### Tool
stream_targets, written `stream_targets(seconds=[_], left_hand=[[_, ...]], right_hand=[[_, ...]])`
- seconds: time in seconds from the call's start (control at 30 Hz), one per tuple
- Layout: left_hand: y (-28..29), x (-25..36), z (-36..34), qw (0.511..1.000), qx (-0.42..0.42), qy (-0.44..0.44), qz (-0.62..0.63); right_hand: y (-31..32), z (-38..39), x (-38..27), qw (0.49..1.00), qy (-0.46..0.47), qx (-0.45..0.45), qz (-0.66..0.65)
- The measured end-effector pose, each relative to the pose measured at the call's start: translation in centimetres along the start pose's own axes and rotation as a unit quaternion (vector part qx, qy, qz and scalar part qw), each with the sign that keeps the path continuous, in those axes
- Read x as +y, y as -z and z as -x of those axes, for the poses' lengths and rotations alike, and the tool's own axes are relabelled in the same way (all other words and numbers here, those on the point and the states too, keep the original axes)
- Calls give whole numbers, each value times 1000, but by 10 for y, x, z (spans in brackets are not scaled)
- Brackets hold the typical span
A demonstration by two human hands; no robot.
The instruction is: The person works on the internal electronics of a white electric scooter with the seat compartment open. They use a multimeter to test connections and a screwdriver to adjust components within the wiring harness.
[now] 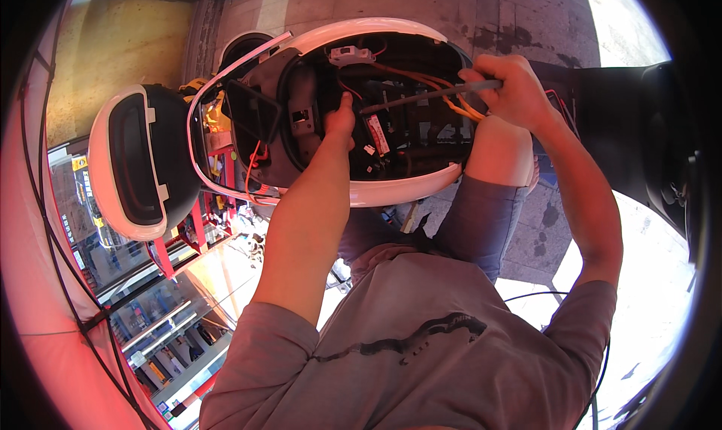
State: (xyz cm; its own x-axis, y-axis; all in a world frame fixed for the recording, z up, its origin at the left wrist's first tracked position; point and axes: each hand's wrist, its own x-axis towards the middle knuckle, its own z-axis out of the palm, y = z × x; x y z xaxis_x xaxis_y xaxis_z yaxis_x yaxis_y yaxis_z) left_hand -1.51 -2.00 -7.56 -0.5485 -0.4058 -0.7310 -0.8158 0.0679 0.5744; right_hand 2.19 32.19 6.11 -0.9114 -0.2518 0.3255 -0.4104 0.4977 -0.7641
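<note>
A scooter's open body shell (406, 193), white-rimmed and dark inside, lies across in front of me. My right hand (519, 92) is closed around one end of a long dark grey strip (429, 97), which looks like a cable or sleeve. The strip slants down leftward into the cavity. My left hand (341, 123) reaches into the left part of the cavity with its thumb up; the other fingers are hidden in shadow. Orange cables (460, 107) run under the strip from a white switch-like box (351, 55). A small white-and-red label (377, 134) sits inside.
A black-and-white rear case (135, 163) juts out at the left. A thin red-orange wire (252, 171) hangs over the shell's left end. The black seat (617, 122) extends to the right, and shelves of goods (169, 355) stand lower left. My knee (500, 152) is close to the shell.
</note>
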Motion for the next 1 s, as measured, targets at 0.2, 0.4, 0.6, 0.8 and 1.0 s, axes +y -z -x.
stream_targets(seconds=[0.2, 0.4, 0.6, 0.8, 1.0], left_hand=[[1, -2, -4, 1000, -8, -12, -11], [1, 6, 14, 1000, -11, -9, -25], [-1, 8, 18, 999, 7, -25, -42], [2, -3, -10, 999, -10, 14, -39], [7, -12, -34, 999, -34, 32, -17]], right_hand=[[3, -6, 0, 999, 2, -29, 16], [6, -24, -10, 962, 240, -46, 122], [21, -30, -18, 862, -271, -285, -320], [-32, -12, -8, 743, -87, -108, -654], [-87, -11, 4, 902, -9, 172, -397]])
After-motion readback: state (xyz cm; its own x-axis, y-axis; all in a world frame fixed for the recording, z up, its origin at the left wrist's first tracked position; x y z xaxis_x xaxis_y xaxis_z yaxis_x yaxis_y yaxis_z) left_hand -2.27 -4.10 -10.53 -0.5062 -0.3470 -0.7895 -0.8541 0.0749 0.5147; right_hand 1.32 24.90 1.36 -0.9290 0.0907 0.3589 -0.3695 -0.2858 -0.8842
